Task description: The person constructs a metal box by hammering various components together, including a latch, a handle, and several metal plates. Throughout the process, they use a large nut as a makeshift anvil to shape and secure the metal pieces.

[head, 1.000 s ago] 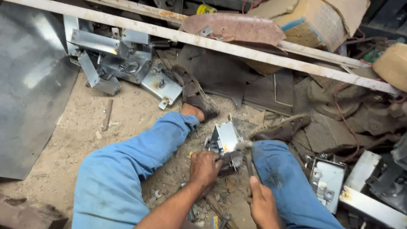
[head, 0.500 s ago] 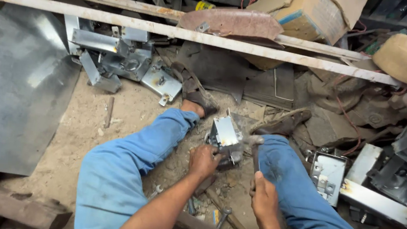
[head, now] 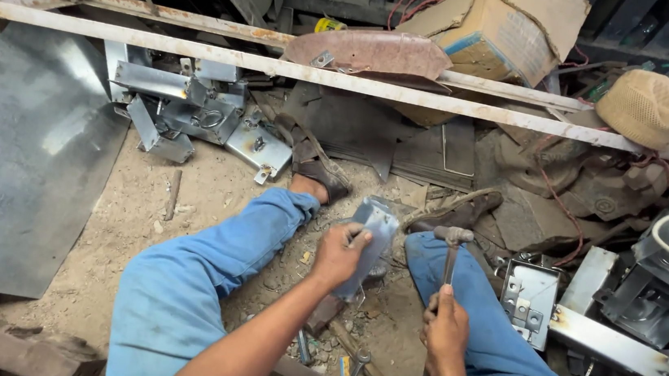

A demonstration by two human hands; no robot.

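I sit on the dirt floor with my legs in blue trousers spread apart. My left hand (head: pixel 339 254) grips a bent sheet-metal piece (head: pixel 372 237), holding it upright and tilted between my knees. My right hand (head: pixel 445 331) holds a hammer (head: pixel 450 252) by its handle, the head raised beside the metal piece and apart from it. Small tools and scraps (head: pixel 351 360) lie on the ground under my hands.
A large flat metal sheet (head: pixel 18 166) lies at left. Several folded metal brackets (head: pixel 187 108) are piled behind my left foot, more metal boxes (head: pixel 584 310) at right. A rusty white bar (head: pixel 345 79) crosses the back, with a cardboard box (head: pixel 505 25) and a woven hat (head: pixel 653 108).
My left hand has lifted the metal piece and turned it more upright. My right hand has raised the hammer, its head now up beside the piece.
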